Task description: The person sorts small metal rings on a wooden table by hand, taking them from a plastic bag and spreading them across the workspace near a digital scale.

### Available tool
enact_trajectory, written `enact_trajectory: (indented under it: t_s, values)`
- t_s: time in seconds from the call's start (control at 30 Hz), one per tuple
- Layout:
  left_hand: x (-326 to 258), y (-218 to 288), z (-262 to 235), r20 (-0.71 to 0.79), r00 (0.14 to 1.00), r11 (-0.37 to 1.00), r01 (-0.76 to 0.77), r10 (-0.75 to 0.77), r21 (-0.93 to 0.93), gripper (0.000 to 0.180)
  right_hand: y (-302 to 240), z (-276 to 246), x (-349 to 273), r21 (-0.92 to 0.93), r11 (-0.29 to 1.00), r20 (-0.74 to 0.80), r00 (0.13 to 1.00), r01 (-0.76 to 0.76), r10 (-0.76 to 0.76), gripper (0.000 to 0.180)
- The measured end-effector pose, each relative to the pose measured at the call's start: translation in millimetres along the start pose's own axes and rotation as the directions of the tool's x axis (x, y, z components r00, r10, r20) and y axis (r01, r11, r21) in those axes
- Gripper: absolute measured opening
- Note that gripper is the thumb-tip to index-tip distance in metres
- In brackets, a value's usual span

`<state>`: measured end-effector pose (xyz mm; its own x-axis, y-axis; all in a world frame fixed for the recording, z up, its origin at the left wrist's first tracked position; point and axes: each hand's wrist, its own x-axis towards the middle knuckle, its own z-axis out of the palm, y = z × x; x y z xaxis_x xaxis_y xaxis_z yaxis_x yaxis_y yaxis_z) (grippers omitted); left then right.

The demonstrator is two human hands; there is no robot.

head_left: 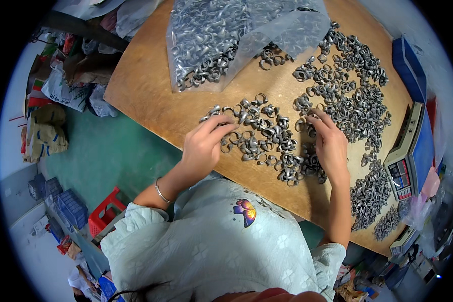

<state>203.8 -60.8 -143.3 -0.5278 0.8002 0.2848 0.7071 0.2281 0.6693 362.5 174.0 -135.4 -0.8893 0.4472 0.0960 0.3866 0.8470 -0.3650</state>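
Grey metal rings (272, 132) lie in a loose pile on the wooden table (151, 95) in front of me. My left hand (202, 143) reaches the pile's left side, thumb and fingers stretched out and slightly apart around its edge rings. On the right, my right hand (331, 146) has its fingers extended over rings between this pile and a larger heap of rings (357, 103). No ring shows clearly gripped in either hand; the undersides of the fingers are hidden.
A clear plastic bag (211, 35) full of rings lies at the far side. Along the right edge stand a digital scale (405, 161) and a blue tray (408, 68). More rings (370, 196) lie near my right forearm. A red stool (105, 209) stands on the left.
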Motion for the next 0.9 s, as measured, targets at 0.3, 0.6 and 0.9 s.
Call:
enact_trajectory:
  t_s: [0.3,0.6,0.9]
  values:
    - [13.8,19.0,13.5,0.094,0.993,0.994,-0.055,0.064,-0.094,0.036,12.3,15.5,58.0,-0.044,0.995,-0.323,0.944,-0.09,0.071,0.011]
    - [15.1,21.1,21.0,0.138,0.989,0.993,-0.038,0.054,-0.113,0.04,5.1,35.4,92.6,-0.099,0.98,-0.277,0.951,-0.171,0.138,0.028]
    - [47.9,26.5,24.8,0.178,0.978,0.88,0.177,-0.108,-0.442,0.027,-13.9,-7.1,54.0,0.819,0.477,0.164,0.927,-0.318,0.337,0.015]
